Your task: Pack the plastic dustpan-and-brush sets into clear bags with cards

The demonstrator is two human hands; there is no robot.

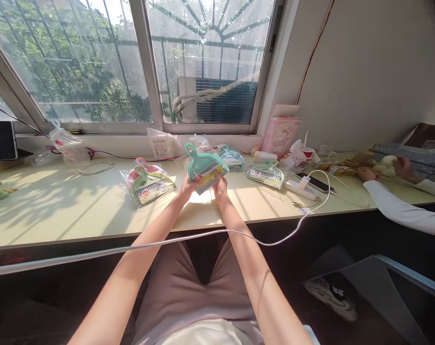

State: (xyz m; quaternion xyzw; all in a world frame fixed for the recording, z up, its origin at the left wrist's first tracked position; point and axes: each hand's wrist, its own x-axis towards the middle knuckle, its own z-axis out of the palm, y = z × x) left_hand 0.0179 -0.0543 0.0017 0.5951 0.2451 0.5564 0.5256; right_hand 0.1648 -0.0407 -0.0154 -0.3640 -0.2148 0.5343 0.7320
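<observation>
Both my hands hold up a teal dustpan and brush set [204,164] in clear plastic packaging, just above the table. My left hand [187,188] grips its lower left corner, and my right hand [220,185] its lower right. A printed label runs across the front, and the handle loop points up and away from me. To the left lies a pile of packaged dustpan sets [151,184], green on top with pink behind. A blue packaged set [232,157] rests behind my right hand. Farther right is another green packaged set [265,173].
A white power strip [301,188], a phone [314,182] and a pink box [280,134] are on the right of the table [77,211]. A white cable [203,234] crosses before me. At far right a co-worker's hands [366,175] handle plush items.
</observation>
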